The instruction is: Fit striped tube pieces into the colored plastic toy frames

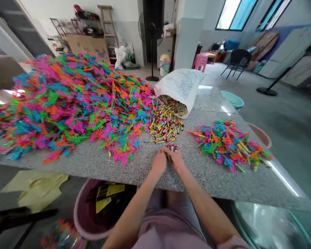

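Speckled grey tabletop [141, 167] fills the middle of a pale-walled workroom. Near its front edge, the left hand [160, 161] and right hand [177, 160] jointly grasp a bundle of small tubes [172, 148]. Red tube ends face up and away from the body; the long axis appears to run down between the hands, exact tilt not determinable. Beyond it, a white sack [182, 84] lies on its side, mouth toward the person, holding yellow-and-red tubes [166, 125] that spill out at mixed angles. Multicoloured plastic pieces [80, 100] are heaped at left; a smaller mixed heap [226, 143] lies at right. Below, a pink tub [78, 219] contains dark and yellow items, unidentified.
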Available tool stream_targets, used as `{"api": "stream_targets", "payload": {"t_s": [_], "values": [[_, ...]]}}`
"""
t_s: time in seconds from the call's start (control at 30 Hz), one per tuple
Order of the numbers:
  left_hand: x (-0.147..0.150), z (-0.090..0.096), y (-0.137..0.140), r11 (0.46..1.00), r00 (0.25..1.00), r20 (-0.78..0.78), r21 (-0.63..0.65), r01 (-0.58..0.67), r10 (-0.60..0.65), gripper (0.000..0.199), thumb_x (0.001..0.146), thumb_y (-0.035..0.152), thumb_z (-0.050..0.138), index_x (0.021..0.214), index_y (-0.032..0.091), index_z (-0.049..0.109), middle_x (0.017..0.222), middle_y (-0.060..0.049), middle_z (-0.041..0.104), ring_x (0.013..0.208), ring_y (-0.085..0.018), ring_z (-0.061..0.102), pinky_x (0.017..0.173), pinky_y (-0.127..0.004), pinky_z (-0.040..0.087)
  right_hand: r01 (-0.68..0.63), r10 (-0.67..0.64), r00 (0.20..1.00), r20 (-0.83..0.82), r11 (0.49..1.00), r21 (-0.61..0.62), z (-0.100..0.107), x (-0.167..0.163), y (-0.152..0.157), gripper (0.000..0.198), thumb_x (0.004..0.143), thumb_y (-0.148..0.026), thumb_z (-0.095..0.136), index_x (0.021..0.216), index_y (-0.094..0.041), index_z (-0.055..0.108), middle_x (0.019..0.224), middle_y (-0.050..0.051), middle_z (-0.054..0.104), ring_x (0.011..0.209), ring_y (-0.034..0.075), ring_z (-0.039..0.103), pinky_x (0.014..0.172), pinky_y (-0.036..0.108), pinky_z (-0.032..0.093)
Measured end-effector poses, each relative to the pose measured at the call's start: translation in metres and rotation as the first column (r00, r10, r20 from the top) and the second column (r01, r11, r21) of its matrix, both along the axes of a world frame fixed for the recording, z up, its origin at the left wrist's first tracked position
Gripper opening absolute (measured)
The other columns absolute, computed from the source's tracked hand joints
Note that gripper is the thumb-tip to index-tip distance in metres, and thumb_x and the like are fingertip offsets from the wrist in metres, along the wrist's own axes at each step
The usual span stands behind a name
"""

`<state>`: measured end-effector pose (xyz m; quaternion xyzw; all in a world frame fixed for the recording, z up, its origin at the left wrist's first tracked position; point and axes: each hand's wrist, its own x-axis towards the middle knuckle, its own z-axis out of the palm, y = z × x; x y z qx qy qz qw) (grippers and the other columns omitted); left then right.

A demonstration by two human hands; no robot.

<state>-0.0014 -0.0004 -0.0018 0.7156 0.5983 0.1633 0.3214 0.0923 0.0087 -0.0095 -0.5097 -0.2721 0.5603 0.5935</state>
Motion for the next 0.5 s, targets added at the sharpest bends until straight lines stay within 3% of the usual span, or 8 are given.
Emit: {"api": "stream_targets", "payload": {"t_s": [0.07, 0.13, 0.23, 0.3, 0.37, 0.43, 0.5], "values": [[-0.004, -0.003, -0.001, 0.996, 0.991, 0.095, 0.004, 0.094, -0.094, 0.059, 0.077, 0.007, 0.05, 0.135, 0.005, 0.041, 0.123, -0.023, 0.053, 0.114, -0.028, 0.055, 0.099, -0.04, 0.043, 0.006, -0.006, 1.0, -0.003, 1.0, 0.001, 0.002, 0.005, -0.001, 0.037, 0.047, -0.035, 0.083, 0.07, -0.016, 0.061, 0.061, -0.001, 0.063, 0.055, 0.014, 0.056, 0.059, 0.029, 0.047], [-0.009, -0.005, 0.0, 0.995, 0.968, 0.23, 0.012, 0.103, -0.104, 0.062, 0.077, 0.011, 0.054, 0.137, 0.007, 0.04, 0.122, -0.021, 0.053, 0.112, -0.026, 0.056, 0.098, -0.038, 0.044, 0.038, -0.041, 0.998, 0.041, 0.998, 0.056, 0.002, 0.01, -0.003, 0.042, 0.048, -0.033, 0.082, 0.081, -0.017, 0.062, 0.066, -0.001, 0.065, 0.058, 0.015, 0.057, 0.062, 0.029, 0.048], [-0.015, -0.007, 0.0, 0.995, 0.904, 0.426, 0.077, -0.07, 0.031, 0.054, 0.088, 0.025, 0.047, 0.14, 0.016, 0.039, 0.125, -0.016, 0.054, 0.11, -0.023, 0.057, 0.097, -0.041, 0.045, 0.029, -0.095, 0.958, 0.271, 0.971, 0.237, -0.005, 0.016, -0.009, 0.054, 0.057, -0.03, 0.078, 0.106, -0.021, 0.056, 0.079, -0.001, 0.066, 0.067, 0.015, 0.06, 0.068, 0.029, 0.049], [-0.011, -0.009, -0.003, 0.975, 0.873, 0.487, 0.191, -0.113, 0.006, 0.049, 0.093, 0.035, 0.04, 0.14, 0.021, 0.041, 0.136, -0.012, 0.049, 0.124, -0.023, 0.049, 0.106, -0.042, 0.037, -0.118, -0.057, 0.85, 0.523, 0.948, 0.295, -0.015, 0.018, -0.015, 0.049, 0.067, -0.03, 0.069, 0.112, -0.021, 0.054, 0.081, 0.001, 0.066, 0.068, 0.016, 0.059, 0.067, 0.029, 0.048], [-0.001, -0.014, -0.009, 0.961, 0.882, 0.46, 0.275, -0.035, -0.1, 0.048, 0.095, 0.039, 0.036, 0.139, 0.023, 0.044, 0.145, -0.009, 0.042, 0.137, -0.022, 0.033, 0.115, -0.042, 0.024, -0.231, -0.023, 0.704, 0.709, 0.938, 0.259, -0.026, 0.02, -0.02, 0.035, 0.076, -0.03, 0.059, 0.109, -0.02, 0.057, 0.084, 0.005, 0.066, 0.07, 0.018, 0.06, 0.066, 0.031, 0.047], [0.012, -0.019, -0.018, 0.959, 0.905, 0.399, 0.282, 0.03, -0.145, 0.05, 0.096, 0.041, 0.031, 0.141, 0.021, 0.04, 0.151, -0.007, 0.036, 0.144, -0.022, 0.018, 0.118, -0.042, 0.016, -0.256, -0.033, 0.61, 0.791, 0.937, 0.236, -0.034, 0.022, -0.026, 0.027, 0.082, -0.03, 0.05, 0.104, -0.019, 0.06, 0.089, 0.009, 0.067, 0.074, 0.021, 0.06, 0.068, 0.034, 0.046], [0.021, -0.02, -0.028, 0.96, 0.926, 0.342, 0.273, 0.068, -0.163, 0.055, 0.097, 0.041, 0.027, 0.147, 0.018, 0.029, 0.155, -0.008, 0.027, 0.146, -0.021, 0.007, 0.119, -0.042, 0.014, -0.267, -0.033, 0.59, 0.807, 0.935, 0.234, -0.038, 0.025, -0.032, 0.025, 0.085, -0.031, 0.045, 0.101, -0.019, 0.061, 0.09, 0.01, 0.066, 0.077, 0.023, 0.059, 0.071, 0.036, 0.044]]}}
